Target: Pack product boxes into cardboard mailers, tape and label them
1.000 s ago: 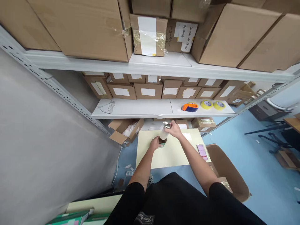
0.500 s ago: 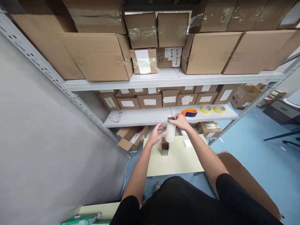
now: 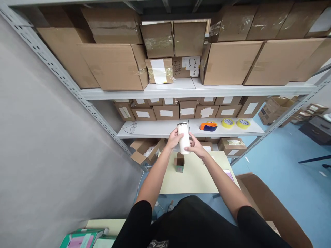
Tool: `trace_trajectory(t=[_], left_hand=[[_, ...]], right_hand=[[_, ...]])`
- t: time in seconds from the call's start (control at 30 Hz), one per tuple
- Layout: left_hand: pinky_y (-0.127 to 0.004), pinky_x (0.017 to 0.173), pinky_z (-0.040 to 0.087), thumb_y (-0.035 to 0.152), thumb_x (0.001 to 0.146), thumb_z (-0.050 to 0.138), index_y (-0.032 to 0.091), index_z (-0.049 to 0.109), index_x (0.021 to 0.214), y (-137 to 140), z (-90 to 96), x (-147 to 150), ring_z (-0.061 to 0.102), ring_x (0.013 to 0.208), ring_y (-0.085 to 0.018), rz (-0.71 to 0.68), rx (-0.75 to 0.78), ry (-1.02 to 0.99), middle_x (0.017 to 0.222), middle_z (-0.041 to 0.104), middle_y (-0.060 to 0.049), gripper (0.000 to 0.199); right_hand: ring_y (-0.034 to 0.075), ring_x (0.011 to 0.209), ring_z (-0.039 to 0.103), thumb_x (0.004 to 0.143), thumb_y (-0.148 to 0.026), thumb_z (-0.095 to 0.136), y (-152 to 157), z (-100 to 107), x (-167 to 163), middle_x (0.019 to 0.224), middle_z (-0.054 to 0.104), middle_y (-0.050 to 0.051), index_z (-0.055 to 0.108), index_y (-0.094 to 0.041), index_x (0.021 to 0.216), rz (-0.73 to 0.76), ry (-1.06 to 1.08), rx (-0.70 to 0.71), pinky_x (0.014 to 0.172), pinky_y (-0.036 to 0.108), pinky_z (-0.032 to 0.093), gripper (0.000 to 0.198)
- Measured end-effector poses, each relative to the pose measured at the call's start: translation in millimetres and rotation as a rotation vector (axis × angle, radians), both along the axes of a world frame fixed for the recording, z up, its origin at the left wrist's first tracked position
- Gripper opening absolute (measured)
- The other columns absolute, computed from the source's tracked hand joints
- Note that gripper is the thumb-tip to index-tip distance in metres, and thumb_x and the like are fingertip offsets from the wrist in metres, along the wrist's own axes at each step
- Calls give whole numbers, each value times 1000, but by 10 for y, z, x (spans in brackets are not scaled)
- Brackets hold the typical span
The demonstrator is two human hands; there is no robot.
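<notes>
A white tumbler with a dark-rimmed lid is held up over the table, tilted slightly, its lid towards the shelf. My left hand grips its upper left side, the thumb across the front. Lower on the right side, my right hand is closed on it near the base. Below the tumbler, a small green and brown carton stands on the pale yellow table with its top flaps up.
Shelves ahead carry many cardboard boxes. On the middle shelf lie an orange and blue tape dispenser, yellow tape rolls and glasses. An open carton sits at left; a large one at right.
My left hand has closed on the tumbler. My right hand has shifted from the lid down to the lower side. The tumbler, frosted-looking before, now appears clear white and is tilted the other way.
</notes>
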State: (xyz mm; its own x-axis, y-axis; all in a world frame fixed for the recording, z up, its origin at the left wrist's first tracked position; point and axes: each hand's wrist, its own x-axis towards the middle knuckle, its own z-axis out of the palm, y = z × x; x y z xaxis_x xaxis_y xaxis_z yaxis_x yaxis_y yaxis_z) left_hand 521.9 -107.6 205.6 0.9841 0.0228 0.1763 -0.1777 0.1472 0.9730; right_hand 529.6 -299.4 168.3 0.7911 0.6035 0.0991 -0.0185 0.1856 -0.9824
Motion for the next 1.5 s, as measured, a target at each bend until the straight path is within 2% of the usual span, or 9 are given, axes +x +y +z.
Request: trace_trajectory(t=[0.1,0.23,0.4,0.5,0.63,0.8,0.9,1.0,1.5], left_hand=[[-43,101,59,44,70,94,21,58,137,-56,30,15,69,118,-28,-18,33,1,131,71,-12,79],[-46,100,60,41,71,94,22,50,149,-95,53,23,70,115,-29,-33,-12,29,129,71,-13,92],[-47,108,55,37,71,96,32,19,169,-124,40,73,68,125,-29,-98,-40,4,142,65,-14,125],[-50,108,54,36,71,96,31,9,171,-153,37,104,70,121,-29,-111,-28,-1,134,70,-13,133],[-50,107,55,44,82,88,29,11,172,-186,63,131,71,117,-29,-112,-50,-5,129,72,-13,119],[-46,105,55,34,70,97,33,12,171,-217,126,113,69,118,-28,-41,-10,16,127,70,-10,132],[-47,104,55,36,75,94,31,14,170,-243,155,89,70,115,-27,-68,-83,32,119,72,-9,124],[-46,106,54,38,77,92,32,19,168,-241,174,89,68,119,-27,-86,-120,65,128,71,-11,117],[-49,107,54,30,69,99,29,15,171,-254,106,111,70,115,-28,-57,-139,165,123,74,-11,132]], right_hand=[[29,110,73,63,-36,98,42,-94,-47,119,74,7,3,-31,172,-168,-42,0,98,48,60,145],[29,118,69,69,-41,94,24,-111,-117,128,70,8,2,-35,172,-138,-57,34,103,49,58,138],[29,114,70,69,-40,95,-35,-14,-243,131,66,8,-2,-37,171,-252,-118,-3,101,50,59,141],[29,120,67,69,-40,95,-49,42,-253,136,64,9,-4,-37,171,-279,-143,-19,105,49,58,143],[28,114,70,75,-40,90,-52,74,-209,132,67,8,-5,-39,170,-225,-86,41,101,50,59,134],[28,109,71,67,-39,96,-61,82,-185,124,69,7,-4,-36,171,-320,-110,18,97,47,61,144],[27,110,71,73,-41,92,-73,75,-184,125,71,7,-5,-37,171,-236,-64,55,99,47,59,138],[28,107,71,70,-37,94,-88,58,-178,119,73,6,-5,-36,171,-253,-33,58,99,50,58,142],[26,109,71,73,-39,93,-80,3,-159,121,72,6,-6,-36,171,-258,-61,65,96,46,60,139]])
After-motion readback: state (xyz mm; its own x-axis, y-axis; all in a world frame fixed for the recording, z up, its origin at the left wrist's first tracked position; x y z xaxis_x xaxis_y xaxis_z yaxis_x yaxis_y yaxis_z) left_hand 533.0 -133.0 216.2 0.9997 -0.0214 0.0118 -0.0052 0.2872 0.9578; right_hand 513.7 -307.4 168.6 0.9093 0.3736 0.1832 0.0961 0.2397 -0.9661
